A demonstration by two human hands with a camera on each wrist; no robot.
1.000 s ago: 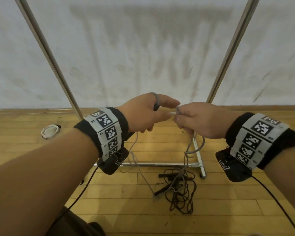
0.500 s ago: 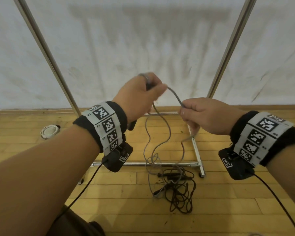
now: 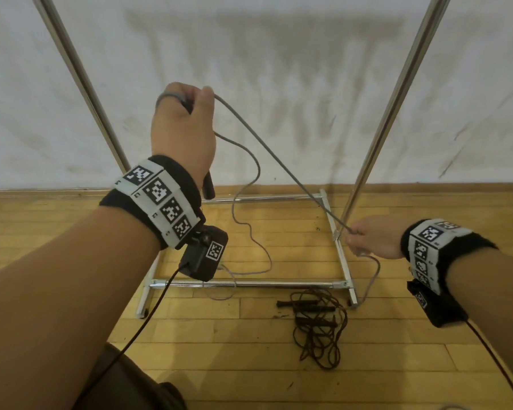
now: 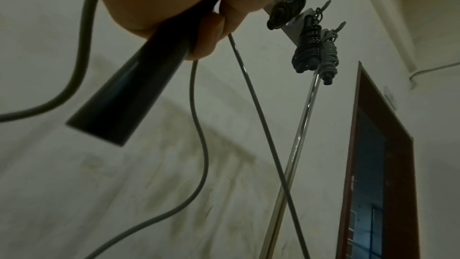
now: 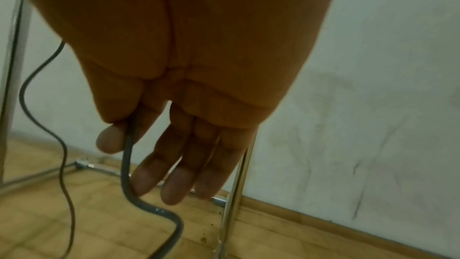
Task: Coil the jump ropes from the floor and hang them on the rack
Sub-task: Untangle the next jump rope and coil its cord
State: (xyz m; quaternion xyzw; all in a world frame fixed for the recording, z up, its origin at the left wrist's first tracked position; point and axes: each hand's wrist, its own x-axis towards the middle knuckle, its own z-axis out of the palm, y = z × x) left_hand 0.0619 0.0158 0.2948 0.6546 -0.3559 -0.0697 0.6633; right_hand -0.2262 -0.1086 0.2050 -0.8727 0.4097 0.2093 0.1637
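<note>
My left hand (image 3: 187,119) is raised and grips the black handle (image 4: 129,90) of a grey jump rope (image 3: 279,161), with a turn of cord over its fingers. The cord runs taut down to my right hand (image 3: 365,241), low by the rack's right post, where thumb and forefinger pinch it (image 5: 129,141); the other fingers hang straight. Slack cord (image 3: 249,229) loops down to the floor. A dark jump rope (image 3: 317,324) lies tangled on the floor in front of the rack base. Three coiled ropes (image 4: 308,46) hang on the rack's hooks in the left wrist view.
The metal rack has two slanted uprights (image 3: 397,99) and a rectangular base frame (image 3: 249,284) on the wooden floor. A white wall stands right behind it. A door (image 4: 381,184) shows at the right in the left wrist view. Wrist camera cables trail from both arms.
My left hand has risen with the handle while my right hand has dropped down and to the right, drawing the grey cord taut between them. The grey rope has lifted off the dark tangle.
</note>
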